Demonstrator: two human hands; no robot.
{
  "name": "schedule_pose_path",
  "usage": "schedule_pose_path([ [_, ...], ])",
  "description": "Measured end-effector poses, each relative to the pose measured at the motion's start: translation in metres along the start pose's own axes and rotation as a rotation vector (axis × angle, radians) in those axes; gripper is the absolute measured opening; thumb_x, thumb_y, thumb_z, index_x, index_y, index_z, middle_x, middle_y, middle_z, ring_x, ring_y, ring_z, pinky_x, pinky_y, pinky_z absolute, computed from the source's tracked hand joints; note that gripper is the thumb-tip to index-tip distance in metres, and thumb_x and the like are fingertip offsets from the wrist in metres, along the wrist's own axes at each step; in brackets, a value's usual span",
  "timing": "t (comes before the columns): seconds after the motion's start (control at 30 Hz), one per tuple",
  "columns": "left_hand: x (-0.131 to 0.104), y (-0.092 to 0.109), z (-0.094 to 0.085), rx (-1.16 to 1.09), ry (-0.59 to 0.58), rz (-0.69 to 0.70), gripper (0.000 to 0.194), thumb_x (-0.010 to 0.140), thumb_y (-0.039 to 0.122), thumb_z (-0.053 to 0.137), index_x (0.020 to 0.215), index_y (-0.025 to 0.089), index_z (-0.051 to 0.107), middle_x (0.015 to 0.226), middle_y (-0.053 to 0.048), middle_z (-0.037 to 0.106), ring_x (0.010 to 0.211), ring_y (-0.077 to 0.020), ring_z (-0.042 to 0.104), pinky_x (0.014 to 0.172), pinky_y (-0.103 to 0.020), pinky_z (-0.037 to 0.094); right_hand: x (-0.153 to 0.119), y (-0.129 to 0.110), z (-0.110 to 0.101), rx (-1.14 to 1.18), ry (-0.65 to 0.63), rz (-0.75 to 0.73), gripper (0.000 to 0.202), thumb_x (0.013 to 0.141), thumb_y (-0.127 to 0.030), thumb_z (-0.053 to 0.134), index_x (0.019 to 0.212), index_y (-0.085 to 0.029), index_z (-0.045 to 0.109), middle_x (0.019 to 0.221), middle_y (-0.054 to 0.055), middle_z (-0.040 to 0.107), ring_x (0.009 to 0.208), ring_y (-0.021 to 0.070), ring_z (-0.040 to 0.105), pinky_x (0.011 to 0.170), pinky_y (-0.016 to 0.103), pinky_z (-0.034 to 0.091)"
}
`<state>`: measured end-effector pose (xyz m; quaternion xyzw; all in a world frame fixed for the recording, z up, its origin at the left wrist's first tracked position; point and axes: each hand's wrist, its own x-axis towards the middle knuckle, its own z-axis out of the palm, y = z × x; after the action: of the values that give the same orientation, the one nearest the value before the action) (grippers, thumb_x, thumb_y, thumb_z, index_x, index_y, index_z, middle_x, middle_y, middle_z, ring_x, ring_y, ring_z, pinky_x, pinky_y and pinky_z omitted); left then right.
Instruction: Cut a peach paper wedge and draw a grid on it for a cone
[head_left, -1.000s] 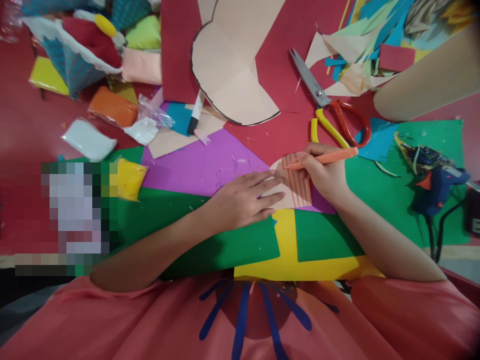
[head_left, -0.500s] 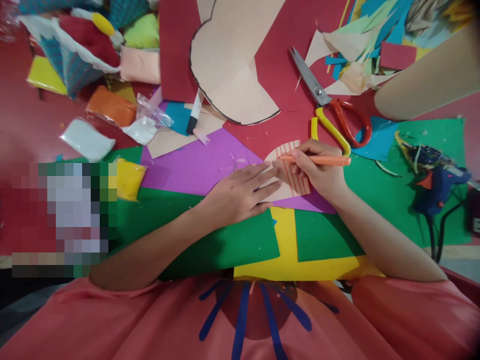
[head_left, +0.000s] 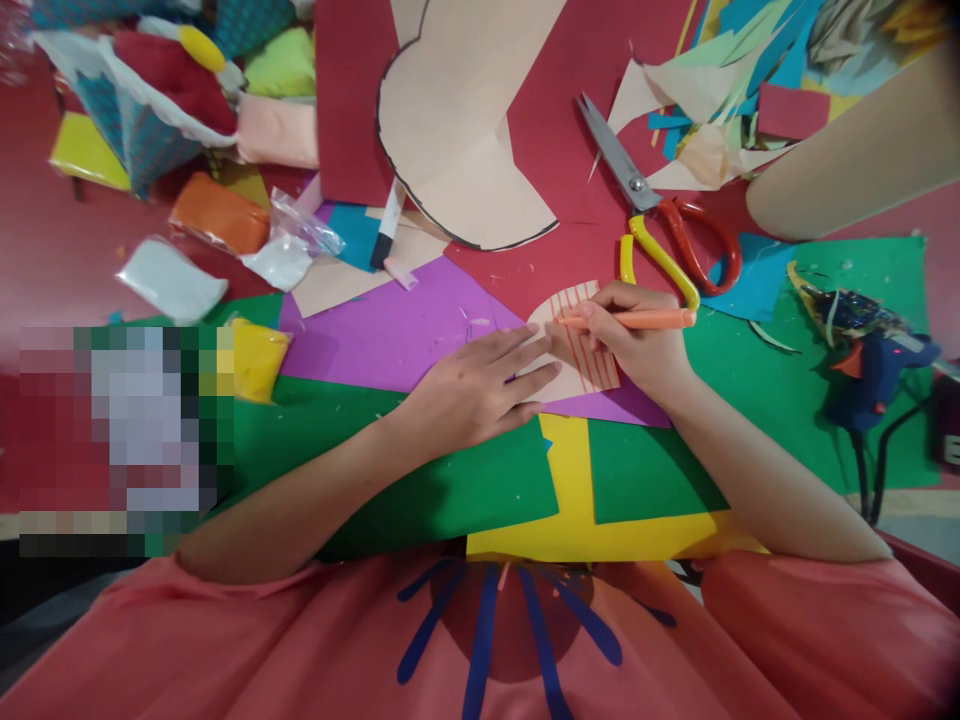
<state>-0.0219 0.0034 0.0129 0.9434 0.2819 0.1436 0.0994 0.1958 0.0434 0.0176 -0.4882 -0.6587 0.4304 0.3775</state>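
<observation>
My right hand [head_left: 637,335] is closed round an orange marker [head_left: 660,319], its tip on a pale cut-out piece of paper [head_left: 566,375]. Orange stripes run across the right part of that piece; its left part is plain. My left hand [head_left: 480,385] lies flat with fingers spread, the fingertips resting on the paper's left side and partly covering it. Under the piece is a purple sheet [head_left: 360,335], with green sheets [head_left: 465,480] nearer to me. Just beyond my right hand lie large scissors [head_left: 637,190] with one red and one yellow handle.
A black-outlined beige paper shape [head_left: 450,140] lies beyond the hands. On the right are a blue glue gun [head_left: 881,370], a beige cylinder [head_left: 862,150] and paper scraps [head_left: 705,85]. Leftward lie a yellow packet [head_left: 259,360], an orange packet [head_left: 221,213] and a white packet [head_left: 172,280].
The marker tip has shifted very slightly left on the striped paper. My left hand stays in place, and the things around have barely changed position in the view.
</observation>
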Motion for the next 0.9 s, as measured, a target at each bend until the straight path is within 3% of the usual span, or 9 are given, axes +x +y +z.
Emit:
schedule_pose_path([
  [0.2, 0.001, 0.0, 0.0, 0.011, 0.008, 0.008, 0.035, 0.096, 0.027, 0.051, 0.127, 0.012, 0.059, 0.138, -0.017, 0.057, 0.133, -0.0294, 0.05, 0.105, -0.044, 0.048, -0.001, -0.002, 0.0, 0.069, -0.015, 0.048, 0.026, 0.082, -0.026, 0.064, 0.058, -0.018, 0.056, 0.051, -0.004, 0.053, 0.045, 0.0073, 0.046, 0.045, 0.024, 0.035],
  [0.3, 0.001, 0.0, 0.0, 0.015, 0.007, 0.005, 0.035, 0.096, 0.027, 0.05, 0.127, 0.012, 0.059, 0.137, -0.016, 0.058, 0.132, -0.0288, 0.051, 0.106, -0.044, 0.047, -0.002, -0.004, 0.0, 0.151, 0.054, 0.091, 0.027, 0.085, -0.032, 0.064, 0.062, -0.018, 0.062, 0.052, -0.003, 0.057, 0.045, 0.0084, 0.051, 0.045, 0.023, 0.041],
  [0.4, 0.001, -0.001, -0.001, 0.027, 0.013, 0.005, 0.037, 0.097, 0.028, 0.05, 0.129, 0.011, 0.057, 0.138, -0.016, 0.057, 0.132, -0.0287, 0.051, 0.106, -0.044, 0.047, 0.0, -0.002, -0.001, 0.373, 0.126, 0.116, 0.027, 0.088, -0.044, 0.061, 0.08, -0.02, 0.069, 0.067, 0.0, 0.069, 0.053, 0.0112, 0.063, 0.049, 0.023, 0.051],
  [0.57, 0.002, -0.001, -0.002, 0.052, 0.033, 0.003, 0.036, 0.095, 0.026, 0.052, 0.127, 0.009, 0.058, 0.137, -0.017, 0.058, 0.13, -0.0301, 0.053, 0.103, -0.044, 0.049, 0.011, 0.006, -0.009, 0.682, 0.044, 0.264, 0.043, 0.084, -0.065, 0.054, 0.094, -0.025, 0.066, 0.085, 0.0, 0.075, 0.077, 0.0156, 0.074, 0.064, 0.026, 0.061],
  [0.7, 0.003, -0.001, -0.002, 0.046, 0.036, 0.006, 0.036, 0.097, 0.027, 0.05, 0.126, 0.009, 0.058, 0.136, -0.017, 0.059, 0.127, -0.0293, 0.056, 0.101, -0.043, 0.05, 0.016, 0.011, -0.018, 0.672, 0.016, 0.372, 0.045, 0.085, -0.069, 0.047, 0.096, -0.029, 0.065, 0.092, -0.003, 0.074, 0.092, 0.0146, 0.073, 0.068, 0.025, 0.06],
  [0.9, 0.003, -0.001, -0.003, 0.028, 0.053, 0.009, 0.036, 0.097, 0.027, 0.049, 0.126, 0.008, 0.057, 0.132, -0.018, 0.061, 0.125, -0.0295, 0.057, 0.1, -0.043, 0.05, 0.018, 0.013, -0.025, 0.502, -0.033, 0.378, 0.044, 0.09, -0.065, 0.041, 0.092, -0.028, 0.065, 0.089, -0.003, 0.072, 0.089, 0.0132, 0.071, 0.066, 0.028, 0.057],
])
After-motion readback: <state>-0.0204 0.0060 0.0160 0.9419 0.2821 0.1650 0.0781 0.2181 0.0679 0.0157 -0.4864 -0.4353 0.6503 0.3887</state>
